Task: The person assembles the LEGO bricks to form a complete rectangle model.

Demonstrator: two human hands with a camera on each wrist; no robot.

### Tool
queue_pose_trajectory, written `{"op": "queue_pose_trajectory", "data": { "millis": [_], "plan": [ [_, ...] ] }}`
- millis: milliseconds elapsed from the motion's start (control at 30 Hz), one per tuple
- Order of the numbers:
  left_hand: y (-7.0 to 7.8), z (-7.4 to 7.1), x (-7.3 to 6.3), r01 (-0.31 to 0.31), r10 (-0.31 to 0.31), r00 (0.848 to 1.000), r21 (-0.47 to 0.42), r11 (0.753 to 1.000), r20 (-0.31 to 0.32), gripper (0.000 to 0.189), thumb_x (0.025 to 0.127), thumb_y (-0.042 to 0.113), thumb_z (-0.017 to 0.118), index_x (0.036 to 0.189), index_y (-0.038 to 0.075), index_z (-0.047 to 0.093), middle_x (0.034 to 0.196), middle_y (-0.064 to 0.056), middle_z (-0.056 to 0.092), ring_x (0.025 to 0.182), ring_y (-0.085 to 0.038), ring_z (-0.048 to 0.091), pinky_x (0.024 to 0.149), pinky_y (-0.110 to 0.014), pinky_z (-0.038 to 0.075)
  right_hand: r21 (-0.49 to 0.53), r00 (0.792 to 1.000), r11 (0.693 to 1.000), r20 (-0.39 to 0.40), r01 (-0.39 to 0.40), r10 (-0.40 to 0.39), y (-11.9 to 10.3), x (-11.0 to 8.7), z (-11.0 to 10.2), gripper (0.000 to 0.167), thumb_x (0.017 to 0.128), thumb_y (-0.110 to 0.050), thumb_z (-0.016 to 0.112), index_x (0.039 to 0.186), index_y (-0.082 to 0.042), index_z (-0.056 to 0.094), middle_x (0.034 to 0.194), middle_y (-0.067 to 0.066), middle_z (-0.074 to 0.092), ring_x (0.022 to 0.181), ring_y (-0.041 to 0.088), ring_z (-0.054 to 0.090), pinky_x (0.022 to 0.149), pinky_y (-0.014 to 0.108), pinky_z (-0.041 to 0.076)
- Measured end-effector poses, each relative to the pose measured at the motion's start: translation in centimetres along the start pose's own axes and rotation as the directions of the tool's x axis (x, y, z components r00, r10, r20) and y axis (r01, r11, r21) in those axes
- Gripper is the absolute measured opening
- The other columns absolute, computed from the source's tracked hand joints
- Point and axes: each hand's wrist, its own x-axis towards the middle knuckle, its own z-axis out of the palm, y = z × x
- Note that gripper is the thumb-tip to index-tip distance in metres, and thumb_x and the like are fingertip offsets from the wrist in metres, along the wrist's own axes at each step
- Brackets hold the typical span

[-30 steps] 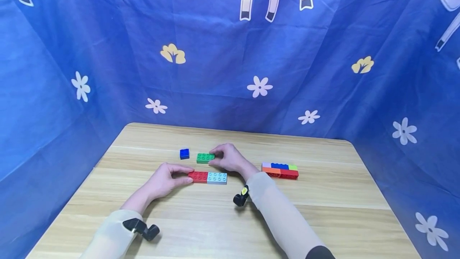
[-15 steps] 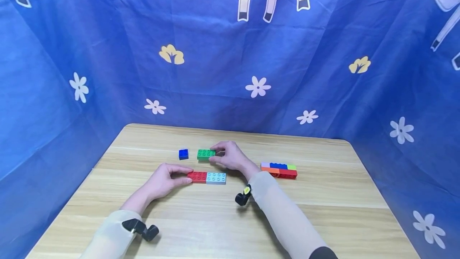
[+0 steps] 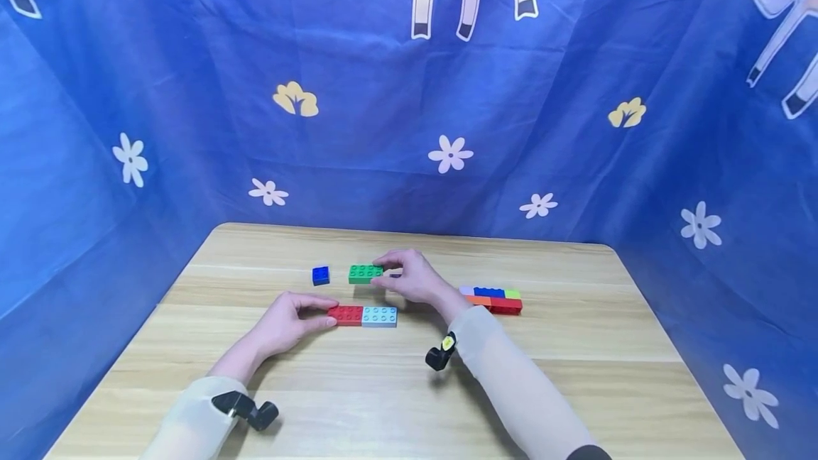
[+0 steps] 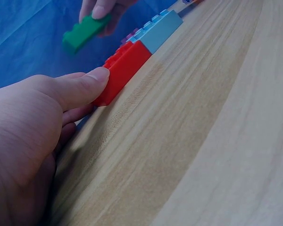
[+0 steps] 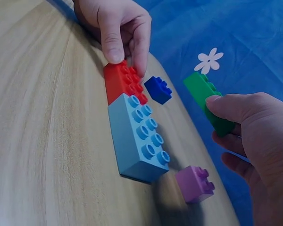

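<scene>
My left hand [image 3: 284,321] pinches the left end of a red toy building brick [image 3: 348,314] between thumb and fingers. Against that brick's right end sits a light blue brick [image 3: 380,316], in line with it on the table. Farther back, my right hand [image 3: 412,279] holds a green brick [image 3: 363,273] by its right end. The right wrist view shows this green brick tilted and raised off the table, with the thumb [image 5: 226,106] across its studded side. A small purple brick [image 5: 194,185] stands below it on the table, mostly hidden by the right hand in the head view.
A small dark blue brick [image 3: 321,275] lies left of the green one. To the right, partly behind the right forearm, is a joined block [image 3: 505,306] of red, orange, blue, lilac and lime bricks. Blue patterned cloth [image 3: 383,183] surrounds the wooden table [image 3: 358,403].
My right hand has lifted the green brick up from the table, and the purple brick now peeks out behind the fingers. The left hand keeps its hold on the red brick. The head view has shifted slightly.
</scene>
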Motion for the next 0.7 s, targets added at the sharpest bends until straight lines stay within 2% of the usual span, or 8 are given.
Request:
{"op": "queue_pose_trajectory", "data": {
  "millis": [100, 300, 533, 700],
  "plan": [
    [-0.1, 0.0, 0.0, 0.001, -0.001, 1.0, -0.003, 1.0, -0.003, 0.036, 0.087, 0.031, 0.09, 0.12, 0.019, 0.082, 0.124, -0.006, 0.076, 0.127, -0.034, 0.064, 0.112, -0.057, 0.043, 0.001, 1.0, 1.0, -0.003, 0.031, -0.031, -0.2, -0.3, -0.5, 0.035, 0.094, -0.016, 0.083, 0.127, -0.004, 0.076, 0.116, 0.001, 0.073, 0.104, 0.009, 0.068, 0.095, 0.03, 0.058],
    [-0.4, 0.1, 0.1, -0.009, 0.009, 1.0, 0.003, 1.0, -0.009, 0.036, 0.087, 0.031, 0.09, 0.12, 0.02, 0.082, 0.124, -0.005, 0.076, 0.126, -0.032, 0.064, 0.111, -0.055, 0.044, 0.0, 0.999, 0.999, -0.015, 0.043, -0.043, -0.3, -1.2, -1.3, 0.04, 0.094, -0.018, 0.083, 0.129, -0.001, 0.074, 0.119, 0.004, 0.074, 0.108, 0.014, 0.069, 0.102, 0.046, 0.055],
    [-0.4, 0.1, 0.1, -0.009, 0.009, 1.0, 0.003, 1.0, -0.007, 0.036, 0.088, 0.032, 0.089, 0.12, 0.02, 0.082, 0.125, -0.006, 0.075, 0.127, -0.034, 0.064, 0.112, -0.057, 0.043, -0.046, 0.998, 0.998, -0.032, 0.045, -0.046, -0.4, -2.5, -1.5, 0.04, 0.093, -0.019, 0.084, 0.129, -0.003, 0.075, 0.119, -0.001, 0.074, 0.111, 0.013, 0.067, 0.102, 0.038, 0.054],
    [-0.3, 0.0, 0.2, -0.002, 0.002, 1.0, 0.001, 1.0, -0.004, 0.036, 0.088, 0.032, 0.089, 0.121, 0.019, 0.082, 0.125, -0.006, 0.075, 0.126, -0.034, 0.064, 0.111, -0.057, 0.044, -0.033, 0.999, 0.998, -0.014, 0.052, -0.053, -0.7, -3.3, -1.0, 0.039, 0.094, -0.021, 0.084, 0.128, -0.005, 0.076, 0.119, -0.002, 0.074, 0.111, 0.011, 0.067, 0.102, 0.039, 0.054]
  ]
}}
